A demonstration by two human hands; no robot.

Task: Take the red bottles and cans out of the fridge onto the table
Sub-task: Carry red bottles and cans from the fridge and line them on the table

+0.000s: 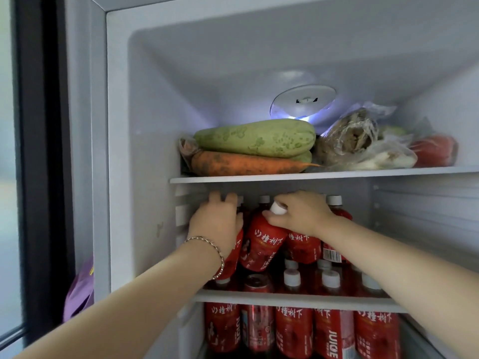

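Note:
Inside the open fridge [145, 151], red juice bottles with white caps fill the middle shelf. My left hand [217, 218] grips the leftmost red bottle [232, 263] around its upper part, hiding its cap. My right hand [302, 216] holds the neck of a tilted red bottle [261, 242], whose white cap shows between my fingers. More red bottles [303, 244] stand behind and to the right. Below the shelf edge [298, 299], another row of red bottles [293, 330] and a red can [256, 325] stands.
The top shelf [311, 174] carries green squashes [256, 137], a carrot [243, 164], bagged food [357, 141] and something red [435, 151]. A dark door frame [39, 151] runs down the left. A purple cloth [80, 291] sits low at left.

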